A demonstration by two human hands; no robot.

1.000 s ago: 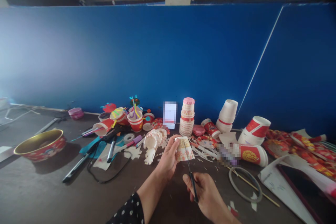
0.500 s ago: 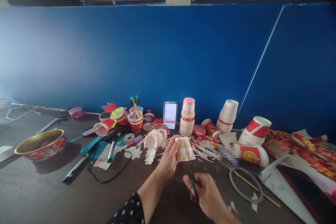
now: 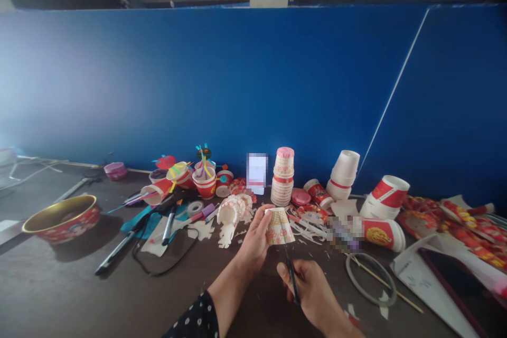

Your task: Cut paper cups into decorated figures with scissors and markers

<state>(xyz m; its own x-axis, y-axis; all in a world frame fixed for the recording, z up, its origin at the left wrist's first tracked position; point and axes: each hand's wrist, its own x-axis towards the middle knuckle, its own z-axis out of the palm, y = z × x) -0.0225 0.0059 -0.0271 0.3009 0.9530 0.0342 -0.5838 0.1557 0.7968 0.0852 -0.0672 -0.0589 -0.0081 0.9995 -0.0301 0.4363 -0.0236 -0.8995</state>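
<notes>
My left hand (image 3: 257, 237) grips the left side of a small patterned paper cup (image 3: 277, 232), white with yellow and orange print. Black-handled scissors (image 3: 292, 279) are in my right hand (image 3: 311, 288), its fingers wrapped round the handles. The scissor blades point up and away from me and lie across the front of the cup. Whether the blades are parted is too small to tell. Behind the cup stands a stack of paper cups (image 3: 282, 185) with a pink top.
A red and gold bowl (image 3: 65, 227) and a black-handled tool (image 3: 119, 252) with a cord lie left. Cut white paper cups (image 3: 229, 214) are left of my hands. On the right are a clear ring (image 3: 370, 301), a thin stick, a tipped red cup (image 3: 384, 235) and a dark tablet (image 3: 455, 285).
Both hands have stayed almost in place. The cup and scissors have shifted only very slightly.
</notes>
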